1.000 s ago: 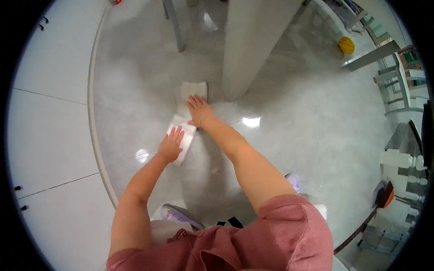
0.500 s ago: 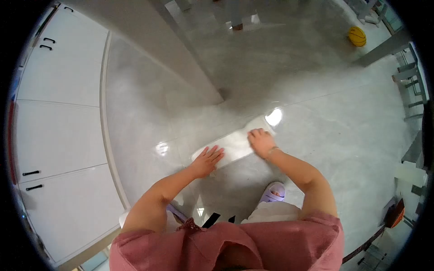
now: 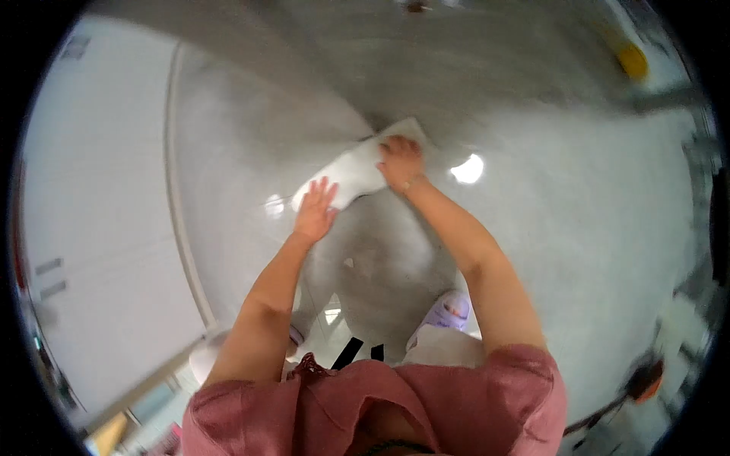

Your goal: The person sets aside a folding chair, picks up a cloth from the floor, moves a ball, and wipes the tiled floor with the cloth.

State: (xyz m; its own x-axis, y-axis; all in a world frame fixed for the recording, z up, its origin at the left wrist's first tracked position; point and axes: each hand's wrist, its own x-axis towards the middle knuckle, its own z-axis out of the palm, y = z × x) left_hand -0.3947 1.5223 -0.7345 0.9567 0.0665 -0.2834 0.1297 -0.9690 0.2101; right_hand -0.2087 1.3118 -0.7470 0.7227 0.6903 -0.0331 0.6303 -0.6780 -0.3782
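Observation:
A folded white cloth (image 3: 356,169) lies on the glossy light floor (image 3: 532,243) in front of me, stretched slantwise from lower left to upper right. My left hand (image 3: 315,209) rests on its near left end with the fingers spread. Toward the far right end, my right hand (image 3: 401,161) presses on the cloth from above, palm down and fingers laid on it. The cloth's far right corner reaches past that hand. Its underside is hidden.
A grey leg or post (image 3: 304,76) meets the floor just beyond the cloth. White cabinets (image 3: 106,190) line the left side. A yellow ball (image 3: 633,61) lies at the far right. My lilac slipper (image 3: 445,311) is on the floor near me.
Both hands and the cloth have slid forward, away from my body and slightly left, up to the foot of the grey post. The view has shifted and blurred.

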